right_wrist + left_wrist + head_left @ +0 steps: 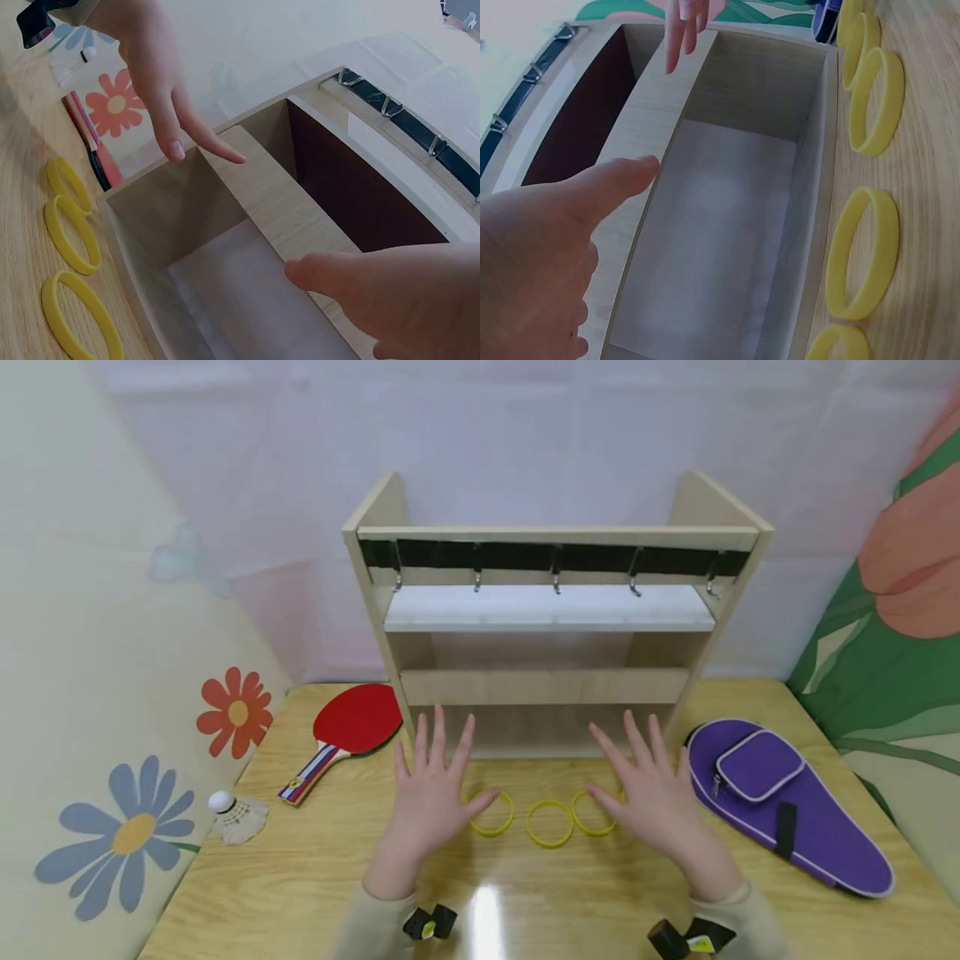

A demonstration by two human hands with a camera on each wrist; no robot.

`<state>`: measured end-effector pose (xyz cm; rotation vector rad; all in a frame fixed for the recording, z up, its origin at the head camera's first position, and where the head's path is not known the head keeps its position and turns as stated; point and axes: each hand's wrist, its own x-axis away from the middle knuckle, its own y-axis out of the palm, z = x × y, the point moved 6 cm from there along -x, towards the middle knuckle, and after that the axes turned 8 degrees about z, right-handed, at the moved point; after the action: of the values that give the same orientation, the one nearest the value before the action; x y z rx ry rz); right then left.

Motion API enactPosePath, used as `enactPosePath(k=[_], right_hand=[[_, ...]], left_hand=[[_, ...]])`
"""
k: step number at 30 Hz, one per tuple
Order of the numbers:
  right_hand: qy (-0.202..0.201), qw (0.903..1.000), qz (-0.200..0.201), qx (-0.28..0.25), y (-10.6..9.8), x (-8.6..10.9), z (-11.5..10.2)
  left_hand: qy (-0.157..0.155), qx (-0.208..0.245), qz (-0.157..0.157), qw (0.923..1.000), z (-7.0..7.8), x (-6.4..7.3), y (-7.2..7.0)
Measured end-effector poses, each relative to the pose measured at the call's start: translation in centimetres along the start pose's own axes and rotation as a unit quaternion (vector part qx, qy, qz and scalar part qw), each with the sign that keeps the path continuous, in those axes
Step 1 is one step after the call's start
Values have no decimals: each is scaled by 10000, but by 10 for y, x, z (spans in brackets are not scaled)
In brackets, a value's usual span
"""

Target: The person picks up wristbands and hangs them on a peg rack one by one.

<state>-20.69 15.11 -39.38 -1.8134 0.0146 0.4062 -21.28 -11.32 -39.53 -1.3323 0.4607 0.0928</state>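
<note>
Left grip [431,800] and right grip [648,795] both spread, empty above table [300,877]; rings [551,844] lie flat between and partly under them, just in front of rack [544,687], likely to avoid rolling and sit within reach, hooks [557,578] facing front, presumably for access.

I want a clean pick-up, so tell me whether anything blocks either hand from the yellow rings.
Nothing visible stands between the left hand or right hand and the yellow rings on the table. The shelf unit stands just beyond them, not in between.
</note>
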Motion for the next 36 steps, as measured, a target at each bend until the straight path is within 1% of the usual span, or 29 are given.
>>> enactPosePath(k=[5,9,12,15,17,18,22,24,26,28,31,32,36], right_hand=[[-20,10000,0,9,-3,0,3],[-106,9999,41,-33,-8,-1,6],[-172,9995,165,-225,-15,-1,10],[-277,9973,345,-591,-23,-2,14],[-349,9948,420,-856,-27,-2,17],[-377,9933,445,-998,-29,-2,18],[-359,9852,454,-1615,-30,-2,24],[-388,9802,541,-1862,-29,-2,27],[-473,9754,720,-2028,-29,-2,30],[-579,9708,928,-2136,-27,-2,35],[-644,9648,1129,-2286,-23,-2,43],[-629,9631,1152,-2351,-22,-2,45],[-484,9591,1137,-2545,-17,-1,54]], left_hand=[[16,292,-126,9995,-6,-1,-1],[11,729,-89,9973,-11,-1,-8],[7,1251,-91,9921,-14,-1,-13],[-19,1840,-98,9829,-20,-1,-17],[-14,2306,-94,9730,-25,-2,-19],[-25,2552,-105,9668,-29,-3,-20],[-164,3481,-139,9372,-45,-6,-23],[-253,3821,-61,9237,-54,-7,-26],[-311,4087,134,9121,-62,-9,-29],[-374,4381,363,8974,-70,-10,-34],[-606,4689,626,8789,-82,-12,-42],[-708,4803,664,8717,-85,-13,-44],[-1177,5040,709,8527,-98,-17,-49]])
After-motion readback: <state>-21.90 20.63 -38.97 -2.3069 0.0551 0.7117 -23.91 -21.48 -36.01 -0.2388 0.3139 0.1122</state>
